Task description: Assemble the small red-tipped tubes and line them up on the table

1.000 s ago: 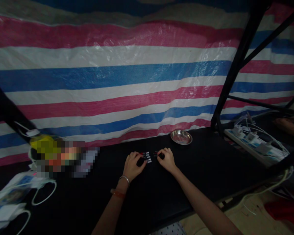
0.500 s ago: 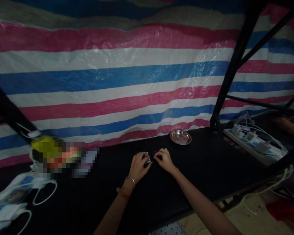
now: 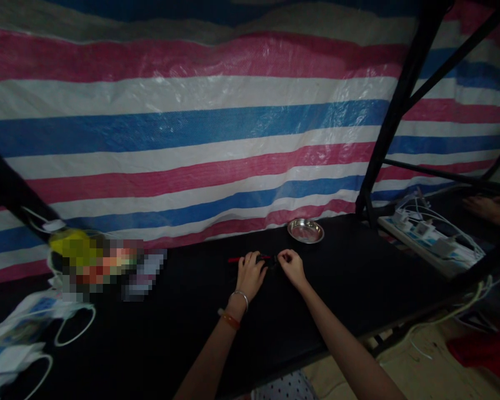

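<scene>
My left hand (image 3: 250, 272) is curled palm down over a thin red and black stick (image 3: 234, 259) on the black table. The stick's red end pokes out to the left of the fingers, and a dark part shows on the right. Too dim to make out is the exact kind of tool. Close to that right end, my right hand (image 3: 292, 268) is closed, thumb and forefinger pinched together. Whatever is in the pinch is hidden. Behind the right hand sits a round, shallow metal dish (image 3: 305, 231).
The black tabletop (image 3: 350, 278) meets a striped plastic sheet (image 3: 191, 166). Blurred packets (image 3: 108, 264) and power strips with cables (image 3: 20, 328) are at left. A black metal post (image 3: 385, 133) and another power strip (image 3: 433, 239) stand right, near another person's hands (image 3: 485, 208).
My left hand has shifted right, and the red stick now shows under it. A dark piece with whitish stripes at its fingers is out of sight. My right hand has moved slightly right.
</scene>
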`<action>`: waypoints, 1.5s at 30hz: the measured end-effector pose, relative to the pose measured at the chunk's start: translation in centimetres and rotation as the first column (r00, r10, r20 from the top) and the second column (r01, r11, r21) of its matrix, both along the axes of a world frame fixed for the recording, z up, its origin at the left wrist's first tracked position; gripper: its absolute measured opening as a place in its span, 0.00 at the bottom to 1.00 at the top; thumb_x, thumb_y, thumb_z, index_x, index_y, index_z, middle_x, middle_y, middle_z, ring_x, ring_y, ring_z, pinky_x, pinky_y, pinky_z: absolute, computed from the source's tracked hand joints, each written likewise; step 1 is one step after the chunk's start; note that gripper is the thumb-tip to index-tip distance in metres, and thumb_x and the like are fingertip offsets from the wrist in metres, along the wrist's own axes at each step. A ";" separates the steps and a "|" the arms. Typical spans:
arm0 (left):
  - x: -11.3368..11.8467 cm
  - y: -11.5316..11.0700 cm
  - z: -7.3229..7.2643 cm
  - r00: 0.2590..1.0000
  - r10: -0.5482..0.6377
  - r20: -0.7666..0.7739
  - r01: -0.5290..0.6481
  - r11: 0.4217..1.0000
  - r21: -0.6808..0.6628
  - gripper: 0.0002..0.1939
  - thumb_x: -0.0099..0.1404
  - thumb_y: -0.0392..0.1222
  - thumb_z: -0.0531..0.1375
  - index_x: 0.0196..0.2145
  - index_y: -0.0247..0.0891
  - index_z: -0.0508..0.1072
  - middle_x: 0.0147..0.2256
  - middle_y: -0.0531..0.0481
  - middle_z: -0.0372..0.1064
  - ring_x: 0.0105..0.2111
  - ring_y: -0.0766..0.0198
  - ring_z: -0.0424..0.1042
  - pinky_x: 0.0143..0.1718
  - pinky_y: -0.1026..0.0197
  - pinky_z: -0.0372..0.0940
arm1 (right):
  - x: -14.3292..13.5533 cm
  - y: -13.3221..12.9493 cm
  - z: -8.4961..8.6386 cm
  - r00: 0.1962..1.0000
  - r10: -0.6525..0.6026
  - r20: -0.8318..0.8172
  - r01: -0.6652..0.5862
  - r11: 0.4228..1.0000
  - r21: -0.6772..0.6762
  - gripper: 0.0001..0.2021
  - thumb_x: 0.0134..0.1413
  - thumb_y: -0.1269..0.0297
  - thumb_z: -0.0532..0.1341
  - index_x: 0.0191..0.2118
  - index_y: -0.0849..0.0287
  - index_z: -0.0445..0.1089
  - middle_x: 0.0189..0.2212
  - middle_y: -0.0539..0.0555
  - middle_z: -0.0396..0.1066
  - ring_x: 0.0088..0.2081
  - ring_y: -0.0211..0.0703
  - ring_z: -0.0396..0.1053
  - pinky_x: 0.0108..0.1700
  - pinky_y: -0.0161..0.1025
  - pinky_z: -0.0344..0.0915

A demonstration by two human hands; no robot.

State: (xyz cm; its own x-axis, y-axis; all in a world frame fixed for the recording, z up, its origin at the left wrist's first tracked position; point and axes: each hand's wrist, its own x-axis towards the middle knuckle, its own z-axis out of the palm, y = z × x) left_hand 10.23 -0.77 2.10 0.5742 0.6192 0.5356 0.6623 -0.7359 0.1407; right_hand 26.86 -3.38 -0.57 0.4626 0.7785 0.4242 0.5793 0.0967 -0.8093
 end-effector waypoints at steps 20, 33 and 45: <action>-0.3 0.0 0.6 0.997 -0.037 0.065 0.044 0.992 -0.118 0.09 0.63 0.33 0.53 0.33 0.39 0.73 0.42 0.47 0.68 0.47 0.55 0.62 0.47 0.48 0.52 | -0.6 -1.3 -0.1 0.964 0.196 0.181 -0.177 0.978 -0.114 0.04 0.48 0.67 0.60 0.28 0.54 0.74 0.29 0.51 0.73 0.35 0.44 0.68 0.43 0.43 0.59; -1.3 0.2 0.4 0.961 -0.128 0.247 0.134 0.991 -0.008 0.11 0.66 0.36 0.50 0.38 0.37 0.72 0.34 0.47 0.73 0.41 0.59 0.67 0.44 0.52 0.57 | -4.0 -2.1 1.3 0.927 0.173 0.333 -0.233 0.961 0.150 0.14 0.57 0.66 0.54 0.49 0.51 0.68 0.36 0.53 0.72 0.38 0.44 0.66 0.42 0.43 0.61; -1.4 -0.3 1.2 0.904 -0.165 0.395 0.166 0.986 0.030 0.12 0.65 0.40 0.52 0.45 0.38 0.68 0.40 0.46 0.71 0.42 0.60 0.69 0.45 0.54 0.63 | -6.3 -1.5 2.5 0.996 0.008 0.091 -0.035 0.953 0.302 0.09 0.58 0.64 0.54 0.38 0.55 0.72 0.33 0.54 0.72 0.37 0.44 0.66 0.41 0.44 0.61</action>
